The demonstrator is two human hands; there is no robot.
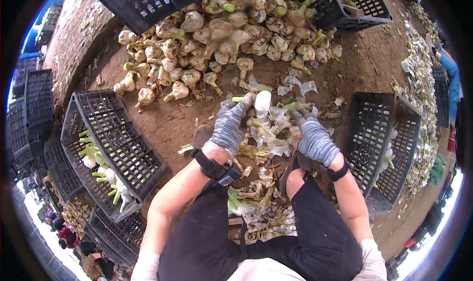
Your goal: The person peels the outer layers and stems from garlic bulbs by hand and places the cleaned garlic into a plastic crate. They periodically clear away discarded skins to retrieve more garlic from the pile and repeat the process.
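Observation:
My left hand (pixel 229 127), in a grey knit glove, is closed on a clean white garlic bulb (pixel 262 104). The bulb's cut green stem (pixel 237 99) points left between the fingers. To its right, my gloved right hand (pixel 314 137) has its fingers curled and pinched on a strip of garlic skin (pixel 279 114) with a greenish end. Beneath and between the hands lie loose skins and dry stalks (pixel 256 153). Just beyond them spreads a large heap of unpeeled, soil-stained garlic (pixel 192 49).
A black crate (pixel 118 148) on the left holds peeled garlic with green stems. Another crate (pixel 372 143) stands on the right, also with peeled bulbs. Two more crates (pixel 148 5) (pixel 352 15) border the heap. Discarded skins (pixel 258 217) cover the ground between my legs.

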